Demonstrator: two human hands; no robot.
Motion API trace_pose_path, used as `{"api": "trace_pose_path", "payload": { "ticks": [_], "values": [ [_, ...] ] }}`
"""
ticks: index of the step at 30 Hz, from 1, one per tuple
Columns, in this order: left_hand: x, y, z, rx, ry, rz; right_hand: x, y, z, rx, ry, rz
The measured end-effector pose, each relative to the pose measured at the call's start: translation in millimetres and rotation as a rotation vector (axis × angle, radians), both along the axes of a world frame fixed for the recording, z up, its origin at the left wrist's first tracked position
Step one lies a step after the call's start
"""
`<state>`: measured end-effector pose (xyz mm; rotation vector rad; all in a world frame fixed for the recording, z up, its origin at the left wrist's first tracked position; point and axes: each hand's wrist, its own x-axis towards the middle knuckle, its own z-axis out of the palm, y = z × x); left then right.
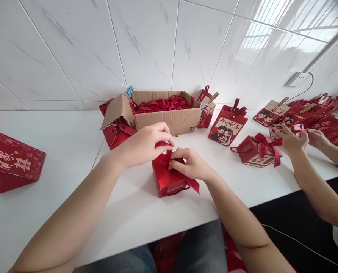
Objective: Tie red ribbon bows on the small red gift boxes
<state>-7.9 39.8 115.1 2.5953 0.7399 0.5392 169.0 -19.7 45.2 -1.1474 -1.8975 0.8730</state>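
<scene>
A red gift box (163, 178) with a twisted cord handle stands on the white table in front of me. Above its lid, my left hand (154, 139) pinches a loop of red ribbon (169, 156). Lower and to the right, my right hand (189, 163) has thumb and fingers closed on the same ribbon, close to the box top. One ribbon tail (193, 185) hangs out below my right hand, over the box's edge. My fingers hide the middle of the ribbon, so I cannot tell whether it is knotted.
Behind the gift box, a cardboard carton (165, 120) holds many red ribbons. A large red box (11, 161) lies at the left. To the right are a bow-tied box (252, 151), a printed box (228, 125) and a co-worker's hands (295, 138) on another box.
</scene>
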Motion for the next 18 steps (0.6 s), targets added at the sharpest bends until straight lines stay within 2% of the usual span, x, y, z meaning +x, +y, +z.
{"api": "trace_pose_path", "payload": {
  "ticks": [5,10,13,16,18],
  "values": [
    [6,10,-11.3,-0.093,-0.004,0.04,-1,0,2.6,-0.025,0.029,-0.02],
    [17,21,-23.1,-0.205,-0.102,0.372,-3,0,3.1,-0.05,0.062,-0.112],
    [21,30,-28.1,-0.252,-0.195,0.445,-3,0,3.2,-0.044,0.063,-0.107],
    [22,33,-30.7,-0.195,-0.245,0.468,-3,0,2.9,-0.053,0.088,-0.114],
    [21,30,-28.7,-0.042,-0.27,0.483,-2,0,2.3,-0.077,0.119,-0.144]
  ]
}}
